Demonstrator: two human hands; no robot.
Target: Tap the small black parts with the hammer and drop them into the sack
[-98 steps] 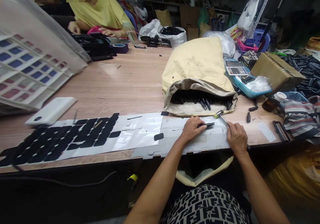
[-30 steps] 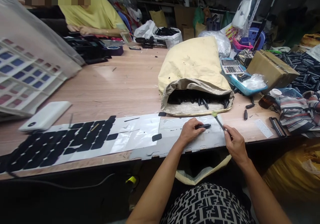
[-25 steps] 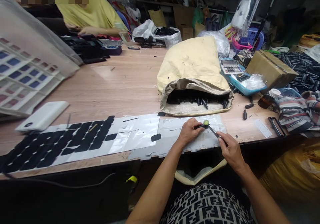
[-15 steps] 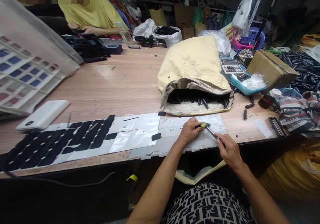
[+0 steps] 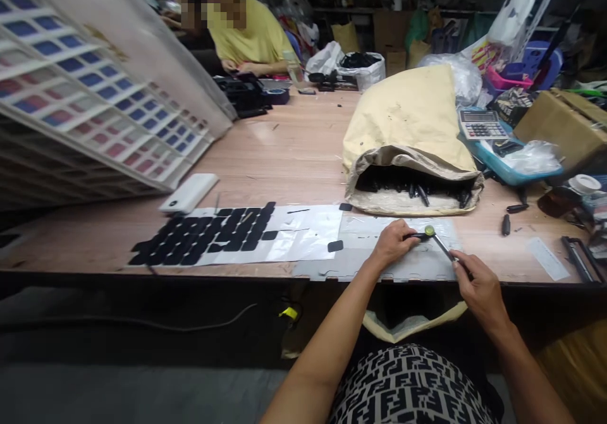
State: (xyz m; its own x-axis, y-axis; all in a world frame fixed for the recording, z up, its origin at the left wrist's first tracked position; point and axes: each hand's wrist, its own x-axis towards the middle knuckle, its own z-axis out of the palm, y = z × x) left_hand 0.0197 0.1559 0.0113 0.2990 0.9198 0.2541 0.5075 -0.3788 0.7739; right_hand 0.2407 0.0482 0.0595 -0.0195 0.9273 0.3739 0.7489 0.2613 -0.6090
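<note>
The left hand [image 5: 394, 242] holds a slim black piece [image 5: 417, 236] between thumb and fingers, low over a flat grey board [image 5: 360, 261] near the front edge of the table [image 5: 303, 158]. The right hand [image 5: 478, 282] is closed around the handle of a small hammer [image 5: 443, 245], which slants away from it up and to the left. The hammer's round, yellow-green head is at the outer end of the black piece; from this angle I can't quite tell whether the two touch.

Just behind the board lies a big cream sack [image 5: 403, 111] on its side, its mouth toward the person, with more black pieces inside. To its right, a calculator [image 5: 481, 124] sits on a blue tray [image 5: 526, 170] along with a clear plastic bag, and a cardboard box [image 5: 564, 127] stands beyond the tray. Two loose black pieces lie on the table to the right of the sack, near a brown bottle with a white lid [image 5: 585, 184].

Left of the board, a white sheet [image 5: 308, 218] carries rows of black pads [image 5: 190, 241], with a white plastic block [image 5: 190, 193] just behind them. A white basket [image 5: 99, 89] leans in from the far left, and a co-worker in a yellow top [image 5: 256, 38] sits across the table.
</note>
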